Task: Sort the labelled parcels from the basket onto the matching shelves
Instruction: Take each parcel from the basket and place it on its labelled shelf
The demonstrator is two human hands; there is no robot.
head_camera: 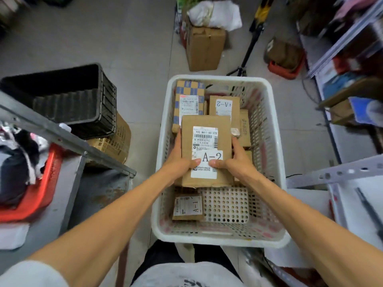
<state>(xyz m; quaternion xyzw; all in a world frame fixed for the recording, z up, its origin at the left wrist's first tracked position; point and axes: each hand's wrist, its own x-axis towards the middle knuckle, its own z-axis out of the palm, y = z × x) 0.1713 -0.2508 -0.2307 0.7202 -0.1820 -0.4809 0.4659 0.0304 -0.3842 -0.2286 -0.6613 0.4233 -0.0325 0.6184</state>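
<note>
A white plastic basket (267,112) stands on the floor in front of me with several cardboard parcels inside. I hold a flat brown parcel labelled A-2 (207,125) above the basket's middle. My left hand (179,160) grips its left edge, thumb on the label. My right hand (234,160) grips its right edge, thumb beside the A-2 mark. A small parcel marked A-1 (187,207) lies at the basket's near end. Another parcel marked A-2 (224,105) and a blue-checked parcel (189,94) lie at the far end.
A metal shelf rail (62,133) runs at the left over a red tray (39,193) of clothes. A black crate (68,96) sits on cardboard boxes. Right are shelf racks (342,172) with goods. A brown box (204,48) and tripod (248,50) stand beyond the basket.
</note>
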